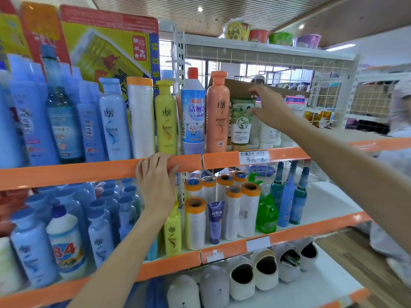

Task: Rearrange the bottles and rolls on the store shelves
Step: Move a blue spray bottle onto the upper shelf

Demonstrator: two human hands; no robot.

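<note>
While the left hand (156, 174) hooks its curled fingers over the orange front rail (100, 172) of the upper shelf, steadying the body rather than carrying anything, the right hand (270, 107) reaches in at the same shelf with fingers spread and relaxed. It holds nothing. It hovers just beside the top of the green tube (241, 121), which stands next to the tall peach bottle (217, 114) — whether a fingertip touches the tube I cannot tell.

On that shelf the goods stand upright in a row: blue bottles (113, 121) at the left, one white roll (141, 118) with an orange cap, a yellow bottle (165, 118), a toilet-cleaner bottle (193, 112) with a red cap, then the peach one and the tube. One shelf down, the other rolls (231, 203) are bunched together near the middle, with a purple tube (215, 221) among them, a green pump bottle (266, 214) and three slim blue-green bottles (288, 194) to their right, and more blue bottles (100, 221) to their left.

My reading is that the step in hand is the reach for an item on the upper shelf, most likely the green tube, with sorting far from finished — a lone roll sits among bottles above. The next move calls for closing the fingers round the tube near its top and lifting it straight up, since the peach bottle stands close beside it and could be tipped by a sideways pull.
</note>
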